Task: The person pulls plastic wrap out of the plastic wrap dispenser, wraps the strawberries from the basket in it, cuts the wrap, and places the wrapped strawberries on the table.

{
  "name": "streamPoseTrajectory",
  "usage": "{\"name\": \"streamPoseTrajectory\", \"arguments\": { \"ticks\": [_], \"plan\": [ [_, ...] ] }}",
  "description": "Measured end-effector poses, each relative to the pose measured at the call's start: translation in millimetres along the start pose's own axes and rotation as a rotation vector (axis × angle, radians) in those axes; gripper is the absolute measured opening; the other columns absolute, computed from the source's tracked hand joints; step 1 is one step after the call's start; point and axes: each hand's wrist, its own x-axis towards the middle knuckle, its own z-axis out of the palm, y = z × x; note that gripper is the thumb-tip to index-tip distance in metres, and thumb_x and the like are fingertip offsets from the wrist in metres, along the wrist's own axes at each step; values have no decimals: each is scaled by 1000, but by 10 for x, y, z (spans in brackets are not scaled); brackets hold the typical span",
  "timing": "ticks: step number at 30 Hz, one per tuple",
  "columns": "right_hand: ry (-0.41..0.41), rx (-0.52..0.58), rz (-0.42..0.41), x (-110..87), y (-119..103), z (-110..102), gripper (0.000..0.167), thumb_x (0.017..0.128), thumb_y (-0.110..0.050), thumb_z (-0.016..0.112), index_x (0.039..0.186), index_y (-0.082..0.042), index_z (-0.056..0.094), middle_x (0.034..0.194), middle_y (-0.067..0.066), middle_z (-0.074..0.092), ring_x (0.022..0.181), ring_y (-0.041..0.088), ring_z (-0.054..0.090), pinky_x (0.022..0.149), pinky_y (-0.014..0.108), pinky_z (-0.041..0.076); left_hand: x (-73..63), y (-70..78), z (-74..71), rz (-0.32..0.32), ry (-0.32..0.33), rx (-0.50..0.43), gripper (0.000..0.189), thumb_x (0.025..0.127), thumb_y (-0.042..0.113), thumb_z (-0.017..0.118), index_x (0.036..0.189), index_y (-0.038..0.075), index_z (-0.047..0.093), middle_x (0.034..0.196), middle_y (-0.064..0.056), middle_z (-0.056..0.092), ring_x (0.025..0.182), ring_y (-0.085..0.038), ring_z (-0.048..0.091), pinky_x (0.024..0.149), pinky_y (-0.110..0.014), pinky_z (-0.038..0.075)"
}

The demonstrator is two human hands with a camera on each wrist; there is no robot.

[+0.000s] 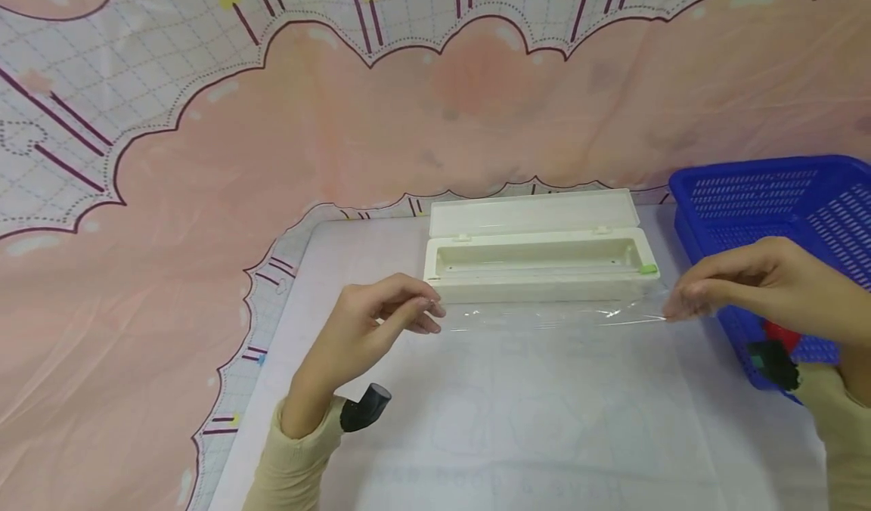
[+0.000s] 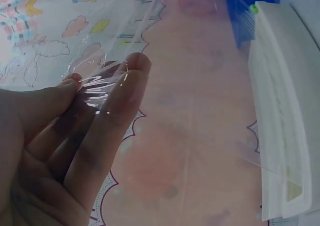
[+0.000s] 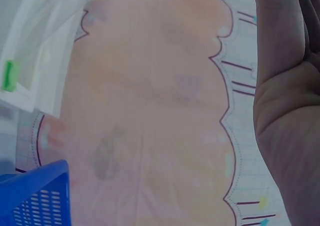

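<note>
A sheet of clear plastic wrap (image 1: 531, 316) stretches between both hands, just in front of a long white wrap dispenser box (image 1: 531, 292). My left hand (image 1: 377, 322) pinches the sheet's left end between thumb and fingers; in the left wrist view the wrap (image 2: 102, 88) lies bunched and shiny across the fingertips. At the other end, my right hand (image 1: 769, 288) pinches the wrap's right edge. The box's lid (image 1: 534, 212) is tipped back, showing a hollow trough. A small green slider (image 1: 648, 269) sits at its right end. The right fingertips are outside the right wrist view.
To the right stands a blue perforated basket (image 1: 687, 220), with a red thing (image 1: 781, 336) inside, partly hidden by the right wrist. The white tabletop (image 1: 544, 420) spreads in front of the box. A pink patterned cloth (image 1: 408, 125) hangs behind.
</note>
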Motion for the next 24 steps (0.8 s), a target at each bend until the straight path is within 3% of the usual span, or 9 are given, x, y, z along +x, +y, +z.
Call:
{"name": "streamPoseTrajectory", "arguments": {
  "ticks": [9,18,24],
  "plan": [
    [-151,180,12,-25,169,137,40,94,22,45,117,-1,68,101,10,76,90,19,74,73,32,61,-115,-87,76,-88,-99,-11,11,98,-1,57,104,3,66,90,-9,74,75,-15,74,70,-29,61],
    [-188,230,118,-61,240,222,35,97,15,46,114,-4,69,100,9,76,89,19,74,72,35,61,-236,-238,203,-159,-180,-57,9,99,6,60,102,5,68,88,-6,74,75,-12,74,68,-28,61],
    [-226,254,127,-83,288,306,32,97,14,47,112,-4,70,99,9,75,89,20,73,74,35,61,-318,-323,283,-230,-208,-63,10,99,11,60,102,6,69,87,-8,74,74,-13,74,69,-28,61]
  ]
}}
